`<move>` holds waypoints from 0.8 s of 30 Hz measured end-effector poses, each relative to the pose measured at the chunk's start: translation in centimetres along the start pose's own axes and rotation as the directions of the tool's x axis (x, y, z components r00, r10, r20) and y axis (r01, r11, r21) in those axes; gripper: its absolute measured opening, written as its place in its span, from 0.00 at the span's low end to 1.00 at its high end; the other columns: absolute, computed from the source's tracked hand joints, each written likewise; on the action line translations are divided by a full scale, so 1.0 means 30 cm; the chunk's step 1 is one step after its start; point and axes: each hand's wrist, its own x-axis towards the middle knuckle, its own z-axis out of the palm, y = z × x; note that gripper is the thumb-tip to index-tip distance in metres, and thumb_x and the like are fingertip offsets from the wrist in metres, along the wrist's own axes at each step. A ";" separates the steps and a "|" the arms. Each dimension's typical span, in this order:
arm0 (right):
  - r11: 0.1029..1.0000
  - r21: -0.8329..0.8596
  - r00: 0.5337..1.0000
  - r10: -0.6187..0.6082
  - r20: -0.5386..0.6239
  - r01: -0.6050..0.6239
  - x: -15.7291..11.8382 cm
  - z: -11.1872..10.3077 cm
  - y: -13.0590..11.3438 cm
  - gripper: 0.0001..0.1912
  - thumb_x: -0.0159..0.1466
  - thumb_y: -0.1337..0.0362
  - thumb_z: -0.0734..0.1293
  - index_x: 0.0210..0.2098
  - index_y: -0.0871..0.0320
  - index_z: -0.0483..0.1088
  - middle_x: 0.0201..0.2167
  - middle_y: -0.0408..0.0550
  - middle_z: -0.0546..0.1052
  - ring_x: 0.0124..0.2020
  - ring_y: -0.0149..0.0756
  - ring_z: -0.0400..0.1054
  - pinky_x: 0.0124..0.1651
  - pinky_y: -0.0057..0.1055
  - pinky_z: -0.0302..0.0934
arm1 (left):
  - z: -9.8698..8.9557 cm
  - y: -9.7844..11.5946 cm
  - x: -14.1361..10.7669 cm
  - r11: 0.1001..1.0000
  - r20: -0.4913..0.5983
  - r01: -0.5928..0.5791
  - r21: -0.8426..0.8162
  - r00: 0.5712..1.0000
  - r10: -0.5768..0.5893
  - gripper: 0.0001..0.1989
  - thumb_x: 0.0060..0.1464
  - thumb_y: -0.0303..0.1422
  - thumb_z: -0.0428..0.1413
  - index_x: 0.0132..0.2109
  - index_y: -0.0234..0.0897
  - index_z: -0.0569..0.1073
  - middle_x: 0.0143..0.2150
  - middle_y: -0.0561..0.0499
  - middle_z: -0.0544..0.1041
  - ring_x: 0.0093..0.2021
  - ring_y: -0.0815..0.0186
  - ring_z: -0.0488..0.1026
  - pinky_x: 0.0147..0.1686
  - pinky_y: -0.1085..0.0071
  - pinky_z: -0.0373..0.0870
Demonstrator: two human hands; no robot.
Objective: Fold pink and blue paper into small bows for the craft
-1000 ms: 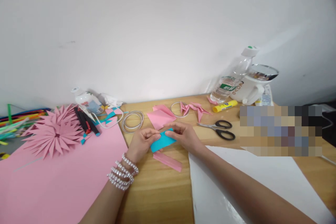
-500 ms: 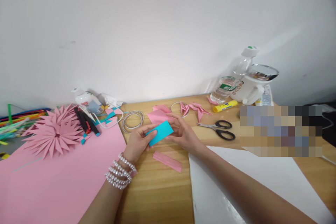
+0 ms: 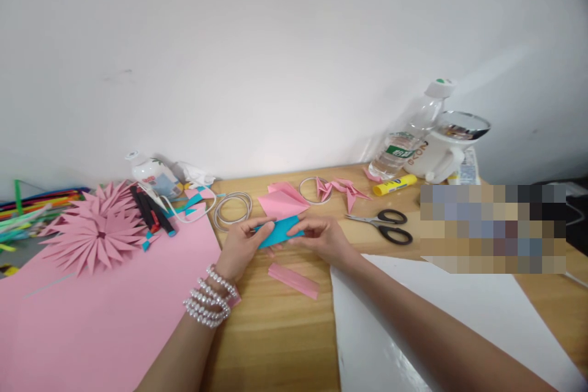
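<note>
A small blue piece of paper (image 3: 279,232) is held up over the wooden table between my two hands. My left hand (image 3: 245,248), with pearl bracelets (image 3: 211,299) at its wrist, pinches the paper's left end, thumb on top. At the right end, the thumb and fingers of my right hand (image 3: 324,240) grip it too. Below them lies a folded pink paper strip (image 3: 294,282). Just beyond my hands rest pink paper pieces (image 3: 282,199).
Black-handled scissors (image 3: 386,225), a yellow glue stick (image 3: 394,185) and a water bottle (image 3: 411,131) are to the right. A white board (image 3: 395,318) lies nearer. Metal rings (image 3: 233,211), markers (image 3: 149,208) and a folded pink paper flower (image 3: 98,236) are on the left, with pink sheet (image 3: 114,331) below.
The blue paper has tilted, so its face looks narrower. My right thumb has come down onto its right end, where my fingers were spread behind it before.
</note>
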 end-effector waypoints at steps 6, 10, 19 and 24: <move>0.999 -0.040 0.999 0.012 -0.048 -0.014 0.005 0.001 -0.016 0.05 0.49 0.63 0.71 0.25 0.57 0.73 0.36 0.47 0.73 0.38 0.35 0.67 0.39 0.30 0.61 | 0.007 0.007 -0.004 1.000 0.048 0.004 -0.016 0.999 -0.003 0.15 0.48 0.39 0.55 0.37 0.31 0.75 0.22 0.50 0.77 0.21 0.64 0.74 0.22 0.69 0.73; 0.996 -0.023 0.994 0.087 -0.064 -0.089 0.002 0.001 -0.022 0.08 0.49 0.62 0.70 0.26 0.59 0.72 0.30 0.46 0.74 0.33 0.33 0.68 0.36 0.30 0.61 | 0.012 0.009 -0.005 0.999 0.083 0.033 -0.033 0.996 -0.030 0.15 0.46 0.39 0.56 0.37 0.32 0.74 0.23 0.50 0.77 0.23 0.62 0.75 0.23 0.67 0.73; 0.982 0.118 0.976 0.166 -0.144 -0.150 0.004 0.004 -0.013 0.14 0.46 0.59 0.72 0.25 0.59 0.66 0.22 0.41 0.70 0.24 0.29 0.66 0.29 0.27 0.62 | 0.011 0.006 -0.012 0.979 0.161 0.039 -0.201 0.987 -0.006 0.22 0.43 0.40 0.58 0.44 0.31 0.71 0.35 0.45 0.78 0.37 0.58 0.74 0.35 0.64 0.72; 0.987 0.084 0.978 0.148 -0.147 -0.137 0.000 0.004 -0.003 0.12 0.47 0.61 0.71 0.27 0.59 0.66 0.24 0.41 0.70 0.25 0.29 0.66 0.30 0.28 0.62 | 0.018 0.003 -0.009 0.984 0.100 0.068 -0.162 0.994 -0.052 0.18 0.40 0.35 0.61 0.39 0.29 0.72 0.35 0.45 0.78 0.37 0.58 0.74 0.39 0.60 0.72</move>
